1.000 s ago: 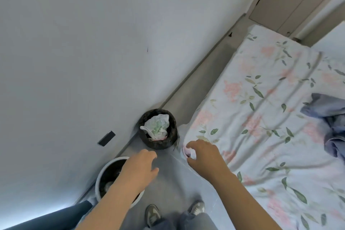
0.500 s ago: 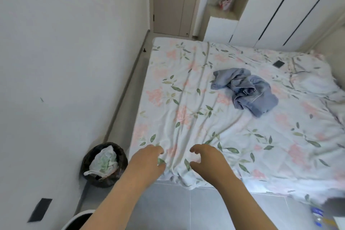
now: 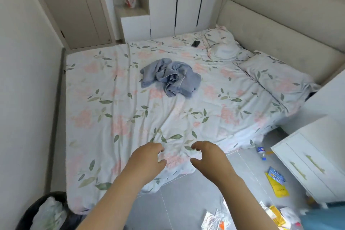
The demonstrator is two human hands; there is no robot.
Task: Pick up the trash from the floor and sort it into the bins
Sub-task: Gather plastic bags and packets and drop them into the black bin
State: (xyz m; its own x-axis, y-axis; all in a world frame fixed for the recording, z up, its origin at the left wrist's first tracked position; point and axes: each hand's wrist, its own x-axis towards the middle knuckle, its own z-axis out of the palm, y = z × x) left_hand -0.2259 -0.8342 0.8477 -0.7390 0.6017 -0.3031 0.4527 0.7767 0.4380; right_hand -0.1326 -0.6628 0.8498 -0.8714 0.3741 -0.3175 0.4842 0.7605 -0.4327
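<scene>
My left hand (image 3: 147, 160) and my right hand (image 3: 210, 157) hover side by side over the near edge of the bed, fingers curled and apart, holding nothing. Trash lies on the grey floor to the right: a small plastic bottle (image 3: 261, 152), a blue packet (image 3: 276, 173) on a yellow wrapper (image 3: 278, 188), and silvery wrappers (image 3: 214, 219) with more yellow and white litter (image 3: 276, 214) at the bottom edge. A black bin (image 3: 26, 214) with a white bag inside stands at the bottom left corner, partly cut off.
The bed with a floral sheet (image 3: 112, 117) fills the middle; a blue garment (image 3: 171, 77) and a phone (image 3: 195, 43) lie on it. A white drawer unit (image 3: 313, 164) stands at the right. Wardrobe and door are behind; a wall runs along the left.
The view has swung right and up, from the bins by the wall to the whole bed and the littered floor. Both hands stayed in front, empty, now over the bed edge.
</scene>
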